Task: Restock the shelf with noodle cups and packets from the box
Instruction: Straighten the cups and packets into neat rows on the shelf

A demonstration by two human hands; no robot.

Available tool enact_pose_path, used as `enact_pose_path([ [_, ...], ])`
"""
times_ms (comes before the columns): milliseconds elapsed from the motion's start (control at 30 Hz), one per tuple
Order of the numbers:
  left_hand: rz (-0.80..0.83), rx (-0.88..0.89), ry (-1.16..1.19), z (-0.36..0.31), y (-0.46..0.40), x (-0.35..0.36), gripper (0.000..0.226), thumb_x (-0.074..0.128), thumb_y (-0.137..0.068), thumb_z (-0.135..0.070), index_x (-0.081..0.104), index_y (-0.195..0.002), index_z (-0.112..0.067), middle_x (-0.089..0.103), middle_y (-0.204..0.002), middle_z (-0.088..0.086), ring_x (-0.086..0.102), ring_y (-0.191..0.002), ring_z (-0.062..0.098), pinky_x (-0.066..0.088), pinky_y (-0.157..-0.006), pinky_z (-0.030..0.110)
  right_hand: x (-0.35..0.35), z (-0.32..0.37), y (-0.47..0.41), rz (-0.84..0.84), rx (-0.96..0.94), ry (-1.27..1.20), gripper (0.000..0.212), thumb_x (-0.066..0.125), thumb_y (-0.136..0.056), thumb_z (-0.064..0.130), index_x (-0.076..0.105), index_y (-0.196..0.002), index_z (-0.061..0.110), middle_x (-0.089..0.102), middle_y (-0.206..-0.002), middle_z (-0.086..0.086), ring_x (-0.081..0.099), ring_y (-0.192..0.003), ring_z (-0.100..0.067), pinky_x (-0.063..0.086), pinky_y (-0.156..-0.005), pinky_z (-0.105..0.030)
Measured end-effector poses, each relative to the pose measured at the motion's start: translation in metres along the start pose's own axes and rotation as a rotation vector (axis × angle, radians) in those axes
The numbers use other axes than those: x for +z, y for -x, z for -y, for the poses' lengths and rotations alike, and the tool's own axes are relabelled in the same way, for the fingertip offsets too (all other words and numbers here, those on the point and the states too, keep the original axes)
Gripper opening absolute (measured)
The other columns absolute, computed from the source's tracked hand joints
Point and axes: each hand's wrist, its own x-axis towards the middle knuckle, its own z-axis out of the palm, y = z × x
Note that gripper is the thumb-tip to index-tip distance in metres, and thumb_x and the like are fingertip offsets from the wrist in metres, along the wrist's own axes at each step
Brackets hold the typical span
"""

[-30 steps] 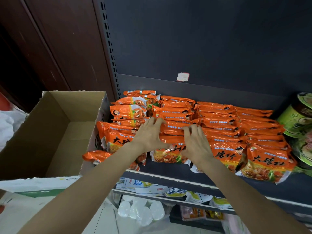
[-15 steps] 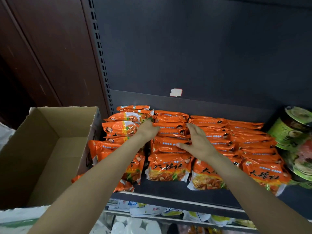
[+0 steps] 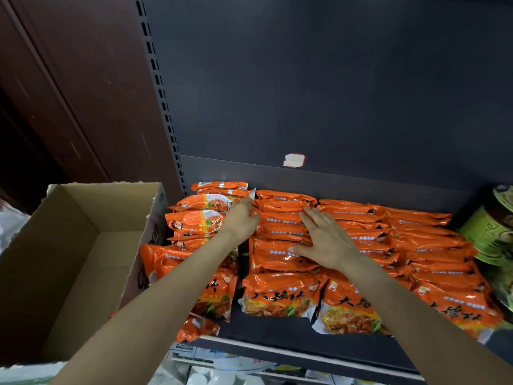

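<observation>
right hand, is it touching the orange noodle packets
Touching. The head view shows the right hand lying flat, fingers spread, on top of the orange noodle packets in the second row.

2 bare forearms, no sleeves, left grip [image 3: 241,221], right grip [image 3: 324,240]

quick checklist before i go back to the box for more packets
1. Left hand free: cannot tell, fingers curled at the back packets.
2. Right hand free: ok, lying flat on the middle row.
3. Rows tidy: not ok, the left stack sits skewed and one packet hangs off the shelf edge.
4. Stock left in the cardboard box: not ok, visible floor is bare.
5. Green cups undisturbed: ok.
</observation>
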Motion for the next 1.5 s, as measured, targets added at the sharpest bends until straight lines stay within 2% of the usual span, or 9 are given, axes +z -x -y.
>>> enact_pose_path([
  [167, 0.230, -0.005, 0.019, -0.002, -0.016, 0.010, 0.041, 0.055, -0.090, -0.021, 0.047, -0.130, -0.016, 0.057, -0.128, 0.004, 0.054, -0.118, 0.026, 0.044, -0.103, 0.044, -0.003, 0.000, -0.008, 0.011, 0.053, 0.115, 0.100, 0.039, -0.079, 0.077, 0.015, -0.150, 0.010, 0.008, -0.159, -0.002, 0.008, -0.146, -0.019, -0.003, -0.118, -0.035],
  [333, 0.256, 0.055, 0.073, -0.002, -0.009, -0.002, 0.049, 0.052, -0.094, -0.013, 0.037, -0.140, -0.013, 0.049, -0.138, 0.003, 0.045, -0.129, 0.022, 0.036, -0.109, 0.037, -0.008, 0.002, -0.003, 0.025, 0.034, 0.070, 0.097, 0.040, -0.081, 0.074, 0.012, -0.150, 0.011, 0.006, -0.159, -0.004, 0.005, -0.146, -0.018, -0.006, -0.118, -0.035],
  [433, 0.196, 0.221, -0.173, 0.001, 0.015, -0.017, 0.068, 0.058, -0.091, -0.034, 0.024, -0.148, -0.018, 0.030, -0.152, 0.001, 0.029, -0.139, 0.020, 0.026, -0.110, 0.030, -0.010, 0.006, 0.014, -0.031, -0.012, -0.084, 0.095, 0.046, -0.082, 0.069, 0.007, -0.151, 0.016, 0.001, -0.159, 0.001, 0.002, -0.146, -0.016, -0.002, -0.116, -0.030],
  [633, 0.557, 0.396, -0.767, 0.006, 0.060, -0.019, 0.122, 0.075, -0.062, -0.062, 0.001, -0.151, -0.024, -0.004, -0.159, -0.007, -0.002, -0.146, 0.014, 0.006, -0.116, 0.032, -0.010, 0.013, 0.049, 0.161, -0.047, -0.178, 0.107, 0.060, -0.074, 0.068, -0.002, -0.151, 0.027, -0.005, -0.158, 0.009, -0.007, -0.146, -0.021, -0.001, -0.116, -0.034],
  [833, 0.327, 0.528, -1.199, 0.014, 0.065, 0.007, 0.117, 0.076, -0.072, -0.046, -0.004, -0.150, -0.011, -0.003, -0.158, 0.011, 0.002, -0.146, 0.027, 0.006, -0.118, 0.039, 0.016, 0.024, 0.059, 0.123, -0.061, 0.138, 0.133, 0.069, -0.062, 0.070, -0.018, -0.148, 0.016, -0.012, -0.158, -0.007, -0.012, -0.145, -0.023, -0.012, -0.117, -0.039],
  [1033, 0.183, 0.606, -1.215, 0.023, 0.064, 0.016, 0.100, 0.072, -0.078, -0.037, 0.007, -0.148, -0.007, 0.018, -0.153, 0.012, 0.019, -0.141, 0.028, 0.016, -0.117, 0.039, 0.033, 0.037, 0.060, -0.091, -0.052, 0.334, 0.122, 0.071, -0.071, 0.056, -0.008, -0.148, 0.005, 0.019, -0.150, -0.016, 0.016, -0.141, -0.031, -0.005, -0.116, -0.041],
  [1233, 0.111, 0.647, -1.167, 0.029, 0.061, 0.012, 0.093, 0.067, -0.081, -0.040, 0.011, -0.149, -0.009, 0.022, -0.152, 0.009, 0.022, -0.139, 0.025, 0.014, -0.116, 0.036, 0.039, 0.034, 0.057, -0.176, -0.051, 0.374, 0.115, 0.073, -0.071, 0.052, 0.004, -0.148, 0.003, 0.032, -0.142, -0.019, 0.029, -0.136, -0.032, -0.001, -0.116, -0.042],
  [1333, 0.062, 0.634, -1.147, 0.028, 0.059, 0.015, 0.093, 0.069, -0.080, -0.039, 0.013, -0.148, -0.009, 0.023, -0.151, 0.009, 0.024, -0.139, 0.025, 0.016, -0.116, 0.036, 0.034, 0.034, 0.051, -0.203, -0.023, 0.390, 0.110, 0.076, -0.070, 0.047, 0.012, -0.148, 0.001, 0.033, -0.143, -0.020, 0.031, -0.135, -0.033, 0.001, -0.115, -0.041],
  [1500, 0.073, 0.622, -1.116, 0.032, 0.061, 0.016, 0.098, 0.069, -0.079, -0.042, 0.008, -0.148, -0.009, 0.018, -0.153, 0.010, 0.018, -0.141, 0.026, 0.013, -0.117, 0.037, 0.037, 0.038, 0.052, -0.149, 0.011, 0.307, 0.111, 0.073, -0.077, 0.041, -0.004, -0.148, 0.003, 0.018, -0.148, -0.019, 0.022, -0.137, -0.032, 0.016, -0.116, -0.038],
])
